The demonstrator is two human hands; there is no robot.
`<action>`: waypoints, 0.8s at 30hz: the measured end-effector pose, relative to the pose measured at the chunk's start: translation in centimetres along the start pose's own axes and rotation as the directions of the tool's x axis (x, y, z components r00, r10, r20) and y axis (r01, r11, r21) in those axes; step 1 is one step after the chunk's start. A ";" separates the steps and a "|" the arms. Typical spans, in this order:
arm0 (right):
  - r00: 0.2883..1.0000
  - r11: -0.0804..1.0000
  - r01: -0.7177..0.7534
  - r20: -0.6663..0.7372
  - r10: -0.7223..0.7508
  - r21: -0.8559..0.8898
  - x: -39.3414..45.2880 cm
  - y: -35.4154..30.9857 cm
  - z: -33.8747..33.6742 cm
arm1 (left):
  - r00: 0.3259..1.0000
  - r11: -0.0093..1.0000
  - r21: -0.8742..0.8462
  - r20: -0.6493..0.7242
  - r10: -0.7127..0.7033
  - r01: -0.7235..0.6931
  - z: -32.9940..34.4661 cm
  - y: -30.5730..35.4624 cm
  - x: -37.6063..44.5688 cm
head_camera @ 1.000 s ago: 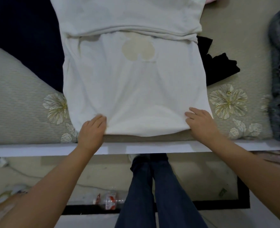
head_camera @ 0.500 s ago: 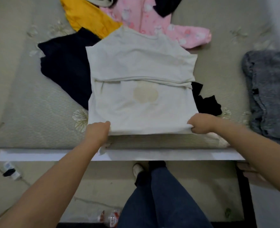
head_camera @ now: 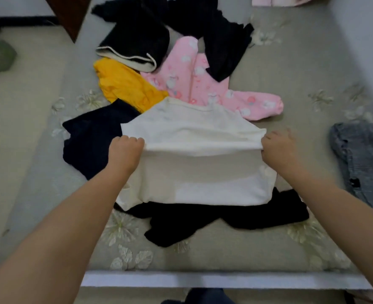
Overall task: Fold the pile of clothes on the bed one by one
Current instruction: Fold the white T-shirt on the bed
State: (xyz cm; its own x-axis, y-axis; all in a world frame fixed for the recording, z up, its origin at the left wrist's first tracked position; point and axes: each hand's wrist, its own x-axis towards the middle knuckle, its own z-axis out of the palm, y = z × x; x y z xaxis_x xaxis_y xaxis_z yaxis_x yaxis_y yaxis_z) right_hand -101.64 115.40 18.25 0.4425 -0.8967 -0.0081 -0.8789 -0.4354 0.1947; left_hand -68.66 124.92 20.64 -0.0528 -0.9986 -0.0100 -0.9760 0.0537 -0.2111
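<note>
White cloth fills the head view: a shirt (head_camera: 194, 159) lies on the bed (head_camera: 279, 244), its lower half doubled up over itself. The left hand (head_camera: 124, 152) and right hand (head_camera: 277, 148) each grip one end of that folded edge, fingers curled round the cloth. Beyond it lie a pink garment (head_camera: 203, 84), a yellow one (head_camera: 124, 84) and black clothes (head_camera: 220, 218).

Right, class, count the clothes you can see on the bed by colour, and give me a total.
White: 1, the white shirt gripped by the left hand and right hand
Black: 3, near piece, cream-lined piece, far piece
Navy: 1, navy piece
Pink: 1, pink piece
Yellow: 1, yellow piece
Grey: 1, grey piece
Total: 8
</note>
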 end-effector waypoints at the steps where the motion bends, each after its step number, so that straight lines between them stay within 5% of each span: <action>1: 0.999 1.000 -0.005 -0.038 0.006 0.019 1.1 0.3 0.3 | 0.999 0.999 -0.001 -0.026 0.038 -0.038 0.1 -0.5 1.6; 3: 0.995 1.000 -0.020 -0.097 0.022 0.022 3.9 1.0 0.9 | 0.998 0.998 0.001 -0.030 0.055 -0.055 0.4 -1.1 5.0; 12: 0.973 0.959 -0.226 0.087 0.214 0.171 16.2 2.5 4.9 | 0.995 0.989 0.123 -0.039 0.091 -0.086 4.8 -4.5 19.4; 18: 0.836 0.822 -0.544 0.199 0.512 0.171 22.0 0.6 10.7 | 0.977 0.984 -0.032 0.130 -0.170 0.175 11.4 -4.7 27.5; 20: 0.871 0.854 -0.488 0.172 0.461 0.182 22.1 -1.4 13.0 | 0.979 0.959 -0.197 0.076 -0.191 0.203 14.1 -3.6 27.0; 24: 0.963 0.928 -0.263 0.126 0.237 0.263 19.6 -6.1 17.5 | 0.958 0.915 -0.300 0.184 -0.221 0.269 20.2 -2.1 21.3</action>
State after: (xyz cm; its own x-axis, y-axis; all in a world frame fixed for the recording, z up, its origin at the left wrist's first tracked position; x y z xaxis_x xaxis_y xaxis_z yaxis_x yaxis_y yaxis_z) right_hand -90.72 99.09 -0.22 0.1952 -0.9771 -0.0849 -0.9791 -0.1891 -0.0747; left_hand -63.44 103.48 1.14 0.2038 -0.9685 -0.1427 -0.9709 -0.2187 0.0972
